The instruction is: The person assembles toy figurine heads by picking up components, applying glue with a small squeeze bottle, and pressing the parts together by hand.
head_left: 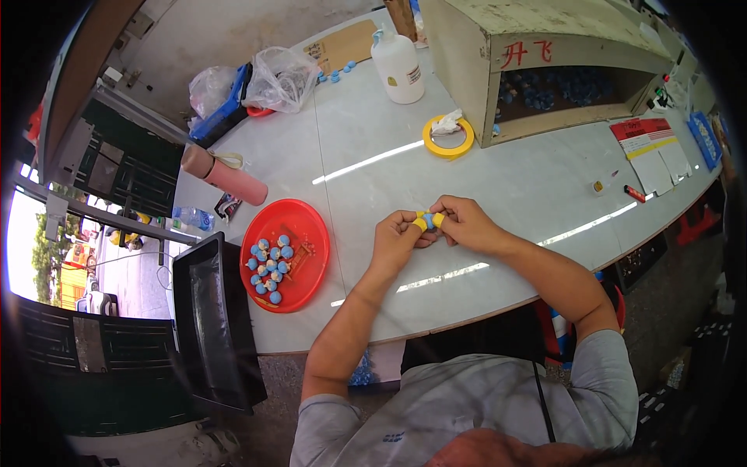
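Both hands meet over a small blue-and-yellow part (427,221) above the middle of the white worktop (498,179).

The left hand (398,240) and the right hand (461,222) each pinch the part between fingertips, holding it just above the worktop surface, toward its near edge. Near the worktop's left edge sits a red tray (306,226) holding a cluster of small blue pieces (270,268), with a pink bottle (226,177) lying beyond it. A roll of yellow tape (448,137) rests further back, just beside an open wooden box (560,62), and a white pump bottle (398,66) stands near the far edge.
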Available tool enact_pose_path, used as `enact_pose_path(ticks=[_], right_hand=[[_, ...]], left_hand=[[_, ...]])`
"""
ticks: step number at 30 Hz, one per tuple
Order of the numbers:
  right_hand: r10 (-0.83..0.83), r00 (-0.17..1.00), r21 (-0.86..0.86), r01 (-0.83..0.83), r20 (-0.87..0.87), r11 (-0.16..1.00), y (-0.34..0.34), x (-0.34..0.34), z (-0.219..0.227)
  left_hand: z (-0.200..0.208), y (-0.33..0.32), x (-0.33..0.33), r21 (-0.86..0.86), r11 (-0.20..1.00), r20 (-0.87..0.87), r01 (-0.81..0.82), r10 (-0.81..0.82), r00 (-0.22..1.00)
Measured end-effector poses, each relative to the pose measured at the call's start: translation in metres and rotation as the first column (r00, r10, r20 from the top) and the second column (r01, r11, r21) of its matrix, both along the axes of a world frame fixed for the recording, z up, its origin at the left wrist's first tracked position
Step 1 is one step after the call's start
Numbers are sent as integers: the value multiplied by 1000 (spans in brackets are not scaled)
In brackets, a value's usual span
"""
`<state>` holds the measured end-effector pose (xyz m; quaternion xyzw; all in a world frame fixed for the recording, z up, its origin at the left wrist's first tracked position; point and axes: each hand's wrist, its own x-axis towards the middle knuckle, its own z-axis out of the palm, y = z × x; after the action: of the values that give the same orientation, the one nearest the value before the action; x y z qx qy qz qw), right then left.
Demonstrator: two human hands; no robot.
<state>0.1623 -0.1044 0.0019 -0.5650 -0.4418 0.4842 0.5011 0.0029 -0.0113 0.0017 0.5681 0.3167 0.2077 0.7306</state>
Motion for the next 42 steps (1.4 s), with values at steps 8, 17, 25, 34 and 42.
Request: enact_pose_path(ticks=[8,17,25,34,42], right_hand=[[1,1000,-50,-2,-20,999,1,5,-1],[22,998,-67,-27,-65,997,1,5,2],[43,999,-40,-44,-24,998,1,4,-3],[34,999,-67,-34,-3,997,2,4,0],[30,999,-82,-29,20,996,1,2,7]], left_hand=[[-1,3,-3,-43,998,8,35,-34,999],[1,4,-3,-48,998,-20,42,-43,999],[1,0,-1,3,999,-48,42,-41,998],[7,5,-3,-89,995,-25,51,-54,998],[4,3,-3,-49,996,-15,71,-72,997]])
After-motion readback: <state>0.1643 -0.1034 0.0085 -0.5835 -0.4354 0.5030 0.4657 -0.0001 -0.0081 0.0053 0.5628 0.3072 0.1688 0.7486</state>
